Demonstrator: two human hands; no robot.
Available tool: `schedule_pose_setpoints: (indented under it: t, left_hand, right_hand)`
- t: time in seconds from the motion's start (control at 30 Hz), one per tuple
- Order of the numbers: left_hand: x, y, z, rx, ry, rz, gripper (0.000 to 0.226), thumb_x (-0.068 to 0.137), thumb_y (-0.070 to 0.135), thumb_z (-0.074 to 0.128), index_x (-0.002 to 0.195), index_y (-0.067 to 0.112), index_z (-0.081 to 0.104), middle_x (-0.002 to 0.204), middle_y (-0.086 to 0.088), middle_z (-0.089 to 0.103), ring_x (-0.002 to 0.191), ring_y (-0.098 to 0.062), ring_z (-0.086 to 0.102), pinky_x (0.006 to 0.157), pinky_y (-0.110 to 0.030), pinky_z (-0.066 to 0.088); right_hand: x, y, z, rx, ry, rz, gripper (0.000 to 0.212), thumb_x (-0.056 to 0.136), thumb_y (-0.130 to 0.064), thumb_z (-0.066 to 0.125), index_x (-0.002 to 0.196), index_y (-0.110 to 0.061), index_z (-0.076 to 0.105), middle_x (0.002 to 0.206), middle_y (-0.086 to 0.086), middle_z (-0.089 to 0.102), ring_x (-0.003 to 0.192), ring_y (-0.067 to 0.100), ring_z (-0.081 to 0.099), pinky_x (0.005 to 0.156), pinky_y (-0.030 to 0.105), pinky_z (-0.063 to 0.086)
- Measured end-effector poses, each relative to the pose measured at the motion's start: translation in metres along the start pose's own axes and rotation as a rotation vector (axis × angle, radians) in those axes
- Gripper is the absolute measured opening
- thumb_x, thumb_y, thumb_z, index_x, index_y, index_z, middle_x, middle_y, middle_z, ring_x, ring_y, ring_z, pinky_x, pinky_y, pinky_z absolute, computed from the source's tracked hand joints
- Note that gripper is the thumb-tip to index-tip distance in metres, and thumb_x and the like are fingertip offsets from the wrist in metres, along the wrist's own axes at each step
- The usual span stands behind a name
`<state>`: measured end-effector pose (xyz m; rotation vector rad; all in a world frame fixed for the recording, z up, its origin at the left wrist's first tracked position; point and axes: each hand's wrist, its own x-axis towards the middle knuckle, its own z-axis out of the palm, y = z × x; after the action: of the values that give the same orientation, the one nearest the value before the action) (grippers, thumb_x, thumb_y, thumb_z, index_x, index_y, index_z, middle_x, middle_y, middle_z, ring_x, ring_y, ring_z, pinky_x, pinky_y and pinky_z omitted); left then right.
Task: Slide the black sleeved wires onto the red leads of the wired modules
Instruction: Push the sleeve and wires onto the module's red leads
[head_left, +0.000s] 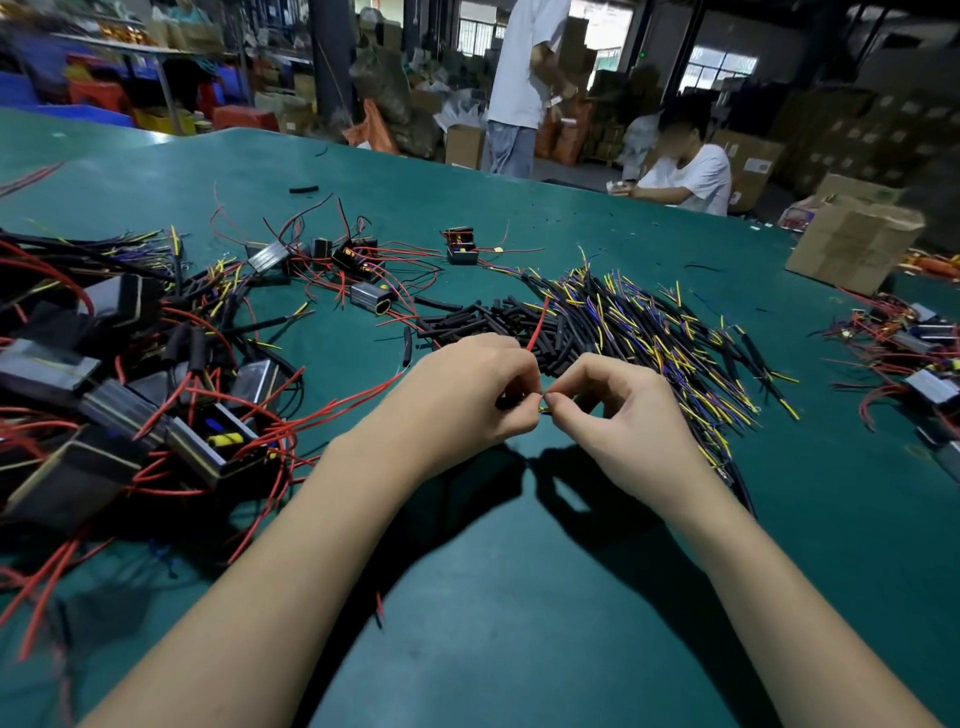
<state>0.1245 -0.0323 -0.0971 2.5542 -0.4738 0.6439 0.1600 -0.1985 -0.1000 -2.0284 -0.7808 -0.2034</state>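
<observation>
Centrally, left hand (467, 395) pinches a black sleeved wire (511, 401) lying left-right; right hand (613, 410) pinches its tip; red lead (537, 325) points up-right.

Even overhead light falls on the green tabletop (519, 597), throwing dark, soft-edged shadows (524, 478) beneath both forearms toward its near edge, while the far windows (722, 65) blow out white, the dim background looks smeared, perhaps by motion, and wide-angle distortion bends the tabletop's far edge.
</observation>
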Motion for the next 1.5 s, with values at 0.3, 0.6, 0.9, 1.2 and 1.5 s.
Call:
schedule_pose_setpoints:
  t: [0.3, 0.6, 0.9, 1.2, 1.5]
  left_hand:
    - [-0.001, -0.004, 0.001, -0.602, -0.085, -0.324, 0.013, 0.09, 0.009, 0.06, 0.08, 0.004, 0.067, 0.073, -0.001, 0.061, 0.069, -0.006, 0.049, 0.072, -0.024, 0.042]
    - [-0.003, 0.002, 0.0, -0.069, -0.058, -0.114, 0.006, 0.079, 0.024, 0.068, 0.082, 0.019, 0.067, 0.084, 0.004, 0.058, 0.084, -0.018, 0.056, 0.081, -0.039, 0.046]
    - [-0.003, 0.006, 0.003, 0.228, 0.113, 0.093, 0.014, 0.082, 0.031, 0.067, 0.087, 0.017, 0.064, 0.086, 0.004, 0.063, 0.085, -0.018, 0.06, 0.077, -0.032, 0.034]
    - [-0.002, 0.009, 0.006, 0.275, 0.175, 0.14, 0.009, 0.076, 0.022, 0.067, 0.07, 0.015, 0.067, 0.067, 0.001, 0.06, 0.064, -0.021, 0.059, 0.067, -0.035, 0.045]
    - [-0.002, 0.008, 0.008, 0.275, 0.125, 0.111, 0.015, 0.083, 0.024, 0.058, 0.074, 0.015, 0.067, 0.071, 0.002, 0.06, 0.068, -0.021, 0.058, 0.068, -0.036, 0.044]
  right_hand:
    - [0.004, -0.004, 0.002, -0.844, 0.231, -0.648, 0.014, 0.083, -0.007, 0.055, 0.07, -0.013, 0.058, 0.069, 0.002, 0.058, 0.063, 0.025, 0.055, 0.063, 0.036, 0.039]
    - [-0.002, 0.003, 0.0, -0.055, -0.019, -0.073, 0.015, 0.081, -0.004, 0.066, 0.072, -0.016, 0.066, 0.066, -0.006, 0.064, 0.063, 0.009, 0.057, 0.065, 0.022, 0.046]
    - [0.002, 0.007, -0.001, 0.131, -0.062, 0.122, 0.01, 0.083, -0.004, 0.066, 0.074, -0.006, 0.068, 0.066, 0.003, 0.064, 0.057, 0.004, 0.051, 0.056, 0.013, 0.039]
    - [0.004, 0.008, -0.007, 0.176, -0.085, 0.168, 0.012, 0.085, -0.005, 0.064, 0.073, -0.006, 0.067, 0.061, 0.0, 0.06, 0.053, 0.005, 0.047, 0.054, 0.017, 0.039]
    - [0.002, 0.006, -0.008, -0.165, -0.046, -0.057, 0.01, 0.081, -0.013, 0.063, 0.071, -0.014, 0.059, 0.063, 0.004, 0.059, 0.061, 0.024, 0.054, 0.06, 0.034, 0.046]
